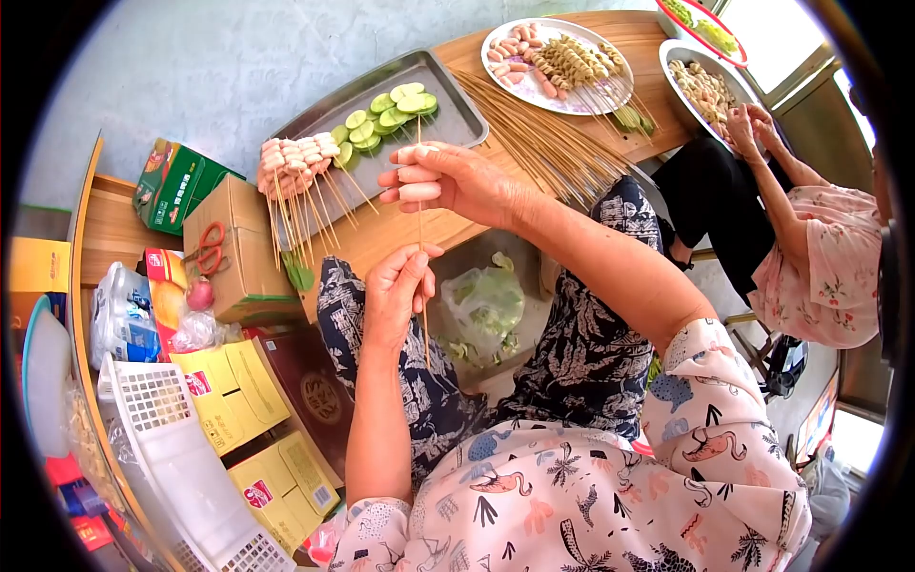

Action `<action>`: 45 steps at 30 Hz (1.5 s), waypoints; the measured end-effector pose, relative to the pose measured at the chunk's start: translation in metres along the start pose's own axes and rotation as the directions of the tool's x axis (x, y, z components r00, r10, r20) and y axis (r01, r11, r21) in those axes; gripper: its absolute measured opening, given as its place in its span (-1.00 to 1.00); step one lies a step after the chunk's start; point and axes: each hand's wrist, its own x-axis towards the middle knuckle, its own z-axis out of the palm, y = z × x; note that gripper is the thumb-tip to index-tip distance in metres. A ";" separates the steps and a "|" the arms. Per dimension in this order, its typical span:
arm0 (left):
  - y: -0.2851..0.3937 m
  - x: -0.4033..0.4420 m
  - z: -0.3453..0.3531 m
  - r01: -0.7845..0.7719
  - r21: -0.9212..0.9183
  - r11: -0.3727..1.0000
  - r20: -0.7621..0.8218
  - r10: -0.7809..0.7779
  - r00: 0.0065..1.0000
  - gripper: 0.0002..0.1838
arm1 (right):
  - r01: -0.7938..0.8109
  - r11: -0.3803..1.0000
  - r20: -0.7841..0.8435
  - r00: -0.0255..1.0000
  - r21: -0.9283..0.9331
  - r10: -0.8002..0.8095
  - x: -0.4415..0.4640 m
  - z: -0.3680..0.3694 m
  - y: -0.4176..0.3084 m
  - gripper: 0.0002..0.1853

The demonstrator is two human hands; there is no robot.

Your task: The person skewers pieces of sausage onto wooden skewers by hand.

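A thin wooden skewer [421, 225] runs upright between my hands. My left hand [396, 291] is closed around its lower part. Higher up, my right hand [467, 176] pinches the small pink sausages [419, 192] at the skewer's upper end; its fingers partly cover them. Beyond my hands lies a metal tray [286, 129]. Skewered cucumber slices [391, 116] rest in it, and a pile of skewered pink sausages [295, 157] sits at its left end, sticks pointing toward me.
Bare skewers [543, 133] fan out right of the tray. An oval plate [572, 107] holds sausages and other skewers. At right, a co-worker's hands [748, 124] are over a bowl [672, 52]. Red scissors [212, 248] lie on a cardboard box [253, 243]. A plastic bag [484, 303] sits below.
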 end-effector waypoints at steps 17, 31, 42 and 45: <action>-0.003 -0.001 0.000 -0.010 0.007 1.000 -0.029 0.011 1.000 -0.75 | -0.011 0.999 -0.003 1.000 -0.031 0.011 -0.002 0.005 0.001 -0.64; 0.001 -0.004 0.000 0.014 -0.039 0.999 -0.040 -0.015 0.999 -0.76 | -0.111 0.973 -0.146 0.986 -0.202 0.082 0.002 -0.015 -0.023 -0.53; 0.005 -0.004 -0.003 0.094 0.005 0.996 -0.057 -0.094 0.994 -0.74 | -0.519 -0.153 -0.383 0.771 -0.841 -0.509 0.048 -0.257 -0.104 -0.74; 0.007 -0.002 -0.004 0.127 0.013 0.992 -0.075 -0.126 0.989 -0.73 | -0.618 -0.141 -0.504 0.735 -0.774 -0.454 0.064 -0.270 -0.106 -0.65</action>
